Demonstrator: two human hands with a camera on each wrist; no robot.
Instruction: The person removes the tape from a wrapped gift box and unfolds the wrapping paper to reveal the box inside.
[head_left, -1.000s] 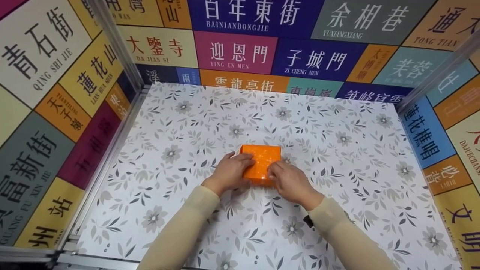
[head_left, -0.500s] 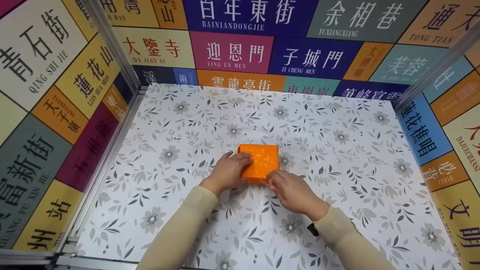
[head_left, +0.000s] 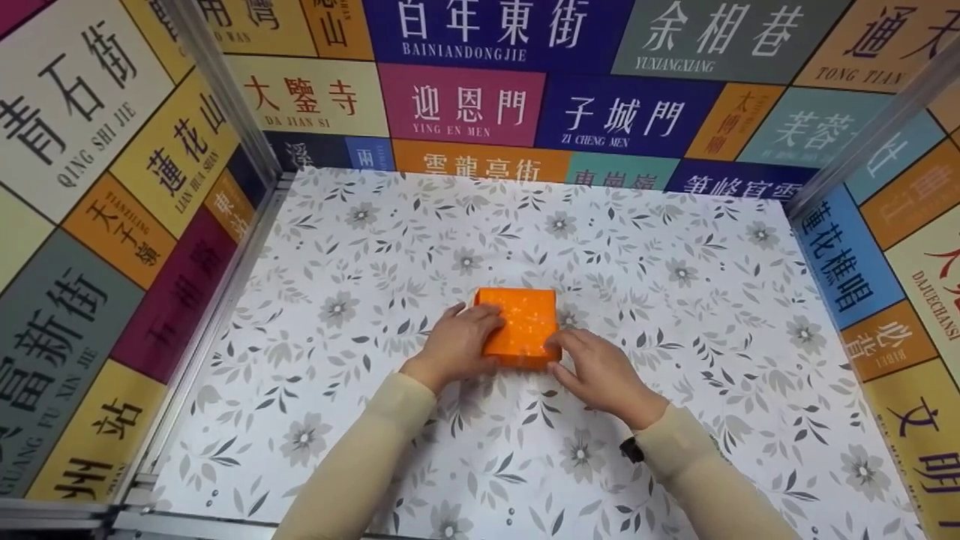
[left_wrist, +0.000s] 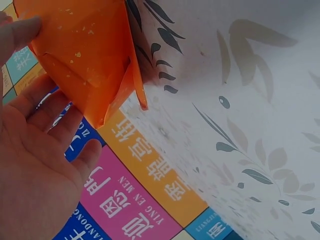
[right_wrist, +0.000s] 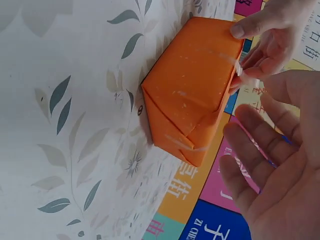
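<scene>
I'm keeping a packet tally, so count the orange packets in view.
1: the orange packet, on the flower-patterned sheet, with the left hand at its left side and the right hand by its near right corner. Anything beneath it would be hidden.

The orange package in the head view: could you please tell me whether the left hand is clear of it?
No, the left hand rests on the left side of the orange package.

Left hand (head_left: 456, 346): is gripping the orange box (head_left: 523, 322) by its left side
Right hand (head_left: 602, 375): is lying right of that grip, at the near corner
Flowered sheet (head_left: 405, 259): is spreading beneath
Lettered wall (head_left: 465, 105): is rising beyond the grip
</scene>
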